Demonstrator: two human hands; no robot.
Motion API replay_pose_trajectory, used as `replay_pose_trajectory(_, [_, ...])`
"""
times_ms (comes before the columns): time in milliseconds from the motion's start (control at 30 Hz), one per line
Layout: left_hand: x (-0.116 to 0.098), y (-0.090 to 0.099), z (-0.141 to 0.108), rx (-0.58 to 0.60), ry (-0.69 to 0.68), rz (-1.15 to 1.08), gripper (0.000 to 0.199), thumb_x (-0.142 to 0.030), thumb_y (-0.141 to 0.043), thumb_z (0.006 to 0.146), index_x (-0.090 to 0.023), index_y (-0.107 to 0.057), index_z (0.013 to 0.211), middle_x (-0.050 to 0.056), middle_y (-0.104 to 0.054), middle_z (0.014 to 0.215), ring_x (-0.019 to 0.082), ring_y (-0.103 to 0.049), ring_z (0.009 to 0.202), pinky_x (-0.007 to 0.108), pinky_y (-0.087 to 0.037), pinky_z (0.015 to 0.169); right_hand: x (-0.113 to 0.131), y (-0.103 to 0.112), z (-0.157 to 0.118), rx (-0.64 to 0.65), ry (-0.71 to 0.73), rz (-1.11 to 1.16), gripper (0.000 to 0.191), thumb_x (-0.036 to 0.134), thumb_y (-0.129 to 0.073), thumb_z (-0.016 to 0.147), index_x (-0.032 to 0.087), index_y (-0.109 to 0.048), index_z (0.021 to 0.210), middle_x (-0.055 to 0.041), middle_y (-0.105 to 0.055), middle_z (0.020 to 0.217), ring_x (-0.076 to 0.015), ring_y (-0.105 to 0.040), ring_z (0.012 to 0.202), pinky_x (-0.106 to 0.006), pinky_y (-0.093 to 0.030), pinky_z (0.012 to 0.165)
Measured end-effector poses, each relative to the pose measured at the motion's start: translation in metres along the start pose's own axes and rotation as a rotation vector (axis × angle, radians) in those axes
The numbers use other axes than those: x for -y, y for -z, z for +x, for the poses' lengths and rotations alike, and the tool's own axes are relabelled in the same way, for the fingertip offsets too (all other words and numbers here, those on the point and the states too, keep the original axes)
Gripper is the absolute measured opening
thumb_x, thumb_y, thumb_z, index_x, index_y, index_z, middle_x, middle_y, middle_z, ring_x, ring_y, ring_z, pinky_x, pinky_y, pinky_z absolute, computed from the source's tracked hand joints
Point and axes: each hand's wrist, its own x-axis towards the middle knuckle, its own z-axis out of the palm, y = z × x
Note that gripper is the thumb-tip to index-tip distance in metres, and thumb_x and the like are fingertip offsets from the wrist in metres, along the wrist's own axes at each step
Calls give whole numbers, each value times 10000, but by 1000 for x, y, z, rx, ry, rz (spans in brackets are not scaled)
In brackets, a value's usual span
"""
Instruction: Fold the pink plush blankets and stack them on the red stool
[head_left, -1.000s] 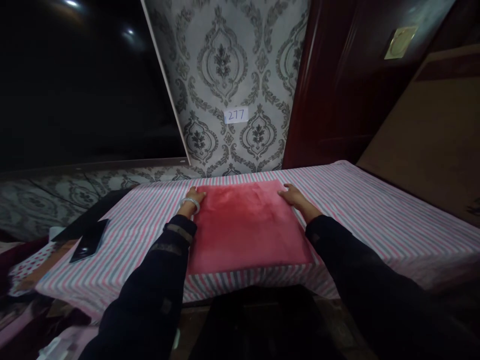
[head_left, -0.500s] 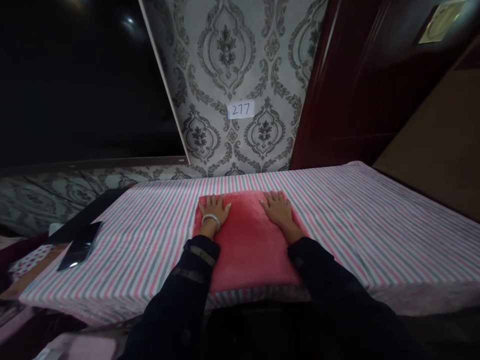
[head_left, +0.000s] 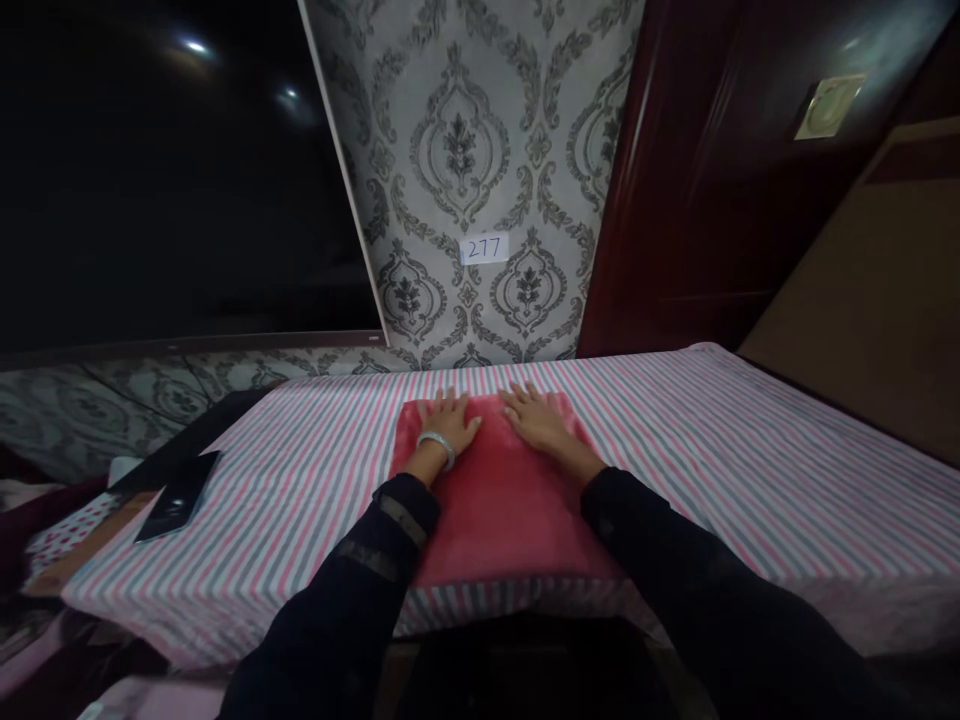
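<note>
A red, soft-looking cloth (head_left: 510,530) lies flat in a near-rectangle on the striped tablecloth, its near edge close to the table's front. My left hand (head_left: 448,424), with a silver bangle at the wrist, rests palm down on its far left part, fingers spread. On the far right part lies my right hand (head_left: 536,418), also flat with fingers apart. Both sets of fingertips come close to the cloth's far edge. Neither hand grips anything. My dark sleeves hide parts of the cloth's sides.
A pink, grey and white striped tablecloth (head_left: 712,460) covers the table. At the left lies a black phone (head_left: 180,497). Behind stand a large dark TV screen (head_left: 180,180) and a patterned wall with a paper label (head_left: 484,248) reading 277. A brown panel (head_left: 877,310) borders the right.
Both hands have moved inward over the red cloth, closer to each other, and remain flat. The camera view has tilted up slightly.
</note>
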Motion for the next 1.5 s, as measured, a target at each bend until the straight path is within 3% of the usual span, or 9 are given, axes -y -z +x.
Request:
replay_pose_trajectory(100, [-11,-10,-4,6,-131,35,619,-392,-337,1009,-252,-344,1611,73,-275,1703,317,-176,1588,663,-119,1255,11,-8,3,25,153,-42,551,313,-296,1065,274,-366,1609,-43,-278,1692,-296,-210,1565,-590,-197,1236])
replay_pose_trajectory(300, [-9,-39,-4,110,-137,18,613,-404,-261,1025,-270,-324,1621,52,-268,1702,315,-193,1585,687,-129,1244,5,-44,0,-14,162,-53,535,336,-307,1072,250,-406,1591,-44,-322,1670,-293,-257,1552,-576,-231,1238])
replay_pose_trajectory(533, [-4,-34,-1,100,-130,6,637,-454,-260,1030,-251,-279,1634,45,-231,1714,288,-163,1594,640,-107,1264,0,-41,0,-29,117,-62,525,403,-331,1081,294,-405,1589,-36,-323,1675,-263,-271,1548,-529,-221,1249])
replay_pose_trajectory(900, [76,-7,-31,161,131,54,642,-479,-243,1033,-280,-234,1643,38,-123,1736,314,-102,1600,691,-165,1226,-90,-9,-51,84,-315,63,571,444,-321,1066,318,-323,1622,-70,-279,1693,-355,-264,1541,-674,-271,1175])
replay_pose_trajectory(1067, [40,6,-70,-15,115,61,658,-447,-306,1029,-176,-291,1628,132,-190,1719,331,-129,1596,671,-144,1242,-43,-4,-80,-107,-216,13,578,395,-300,1069,200,-371,1608,-124,-243,1699,-347,-198,1563,-607,-219,1222])
replay_pose_trajectory(1167, [-1,-9,-96,-76,-83,25,658,-488,-341,1026,-234,-293,1631,99,-201,1721,302,-144,1597,626,-116,1267,9,-22,-102,-134,-10,3,567,365,-320,1063,227,-372,1611,-105,-283,1686,-325,-234,1555,-571,-189,1240])
replay_pose_trajectory(1267, [-24,-31,-114,8,-123,19,639,-516,-335,1027,-289,-314,1624,69,-216,1719,306,-148,1596,657,-97,1258,40,-44,-120,-90,34,1,558,368,-333,1062,258,-378,1607,-82,-298,1682,-311,-247,1553,-574,-199,1233])
replay_pose_trajectory(1367, [-24,-43,-118,45,-111,34,642,-516,-329,1029,-283,-308,1626,69,-205,1720,307,-145,1597,651,-106,1260,41,-51,-128,-103,24,-13,551,401,-336,1069,270,-387,1602,-69,-295,1684,-301,-241,1557,-552,-196,1240])
replay_pose_trajectory(1500, [-5,-40,-120,25,-97,57,644,-520,-350,1024,-288,-314,1624,59,-214,1714,310,-162,1593,650,-93,1262,10,-46,-133,-108,-38,-51,566,473,-343,1068,254,-423,1584,-79,-316,1675,-310,-237,1556,-549,-213,1237])
